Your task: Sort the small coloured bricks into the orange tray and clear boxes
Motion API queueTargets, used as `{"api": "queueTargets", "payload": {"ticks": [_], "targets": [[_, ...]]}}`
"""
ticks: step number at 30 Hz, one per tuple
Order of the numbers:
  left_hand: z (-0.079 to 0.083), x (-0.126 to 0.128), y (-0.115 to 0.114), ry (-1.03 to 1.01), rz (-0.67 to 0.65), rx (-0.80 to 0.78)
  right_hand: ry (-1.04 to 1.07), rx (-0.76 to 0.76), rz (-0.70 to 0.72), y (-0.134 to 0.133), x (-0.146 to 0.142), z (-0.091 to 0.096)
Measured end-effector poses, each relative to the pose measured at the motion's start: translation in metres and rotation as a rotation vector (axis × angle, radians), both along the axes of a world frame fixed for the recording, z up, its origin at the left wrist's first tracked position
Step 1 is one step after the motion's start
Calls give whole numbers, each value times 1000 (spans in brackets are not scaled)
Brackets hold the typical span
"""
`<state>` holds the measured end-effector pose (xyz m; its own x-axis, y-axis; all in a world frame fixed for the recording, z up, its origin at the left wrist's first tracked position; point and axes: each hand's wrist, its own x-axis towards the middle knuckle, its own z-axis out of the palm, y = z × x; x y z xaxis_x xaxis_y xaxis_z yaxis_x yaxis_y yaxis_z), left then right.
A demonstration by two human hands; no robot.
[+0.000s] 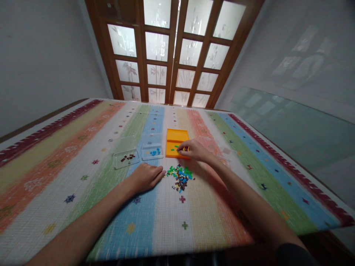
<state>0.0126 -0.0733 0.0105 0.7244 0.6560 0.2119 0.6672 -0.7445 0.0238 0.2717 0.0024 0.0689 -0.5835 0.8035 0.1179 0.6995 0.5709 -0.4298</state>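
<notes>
My right hand [192,149] is over the front half of an orange open box [177,133], with thumb and fingertips pinched together low inside it. What they grip, if anything, is too small to make out. A few small green bricks [172,149] lie in the box beside the fingertips. My left hand [148,175] rests on the tablecloth, its fingers lying loosely toward a heap of small toy bricks [181,177]. The heap mixes green, blue, brown and pale pieces. No piece shows in the left hand; its underside is hidden.
Left of the orange box stand two clear plastic boxes: one with blue bricks [155,152], another with brown bricks [128,158]. Faint clear plastic [226,157] lies right of my right hand. The striped tablecloth [166,221] covers the table; glazed wooden doors [174,55] are beyond.
</notes>
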Motion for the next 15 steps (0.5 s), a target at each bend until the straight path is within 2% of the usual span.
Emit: {"api": "queueTargets", "payload": {"ticks": [8,15], "targets": [[1,1,0,-14,0,-26,-27,-40,-86,32,-16,-10],[3,2,-1,5,-5,-29,-39,-60,-100,40,-18,-17]]}}
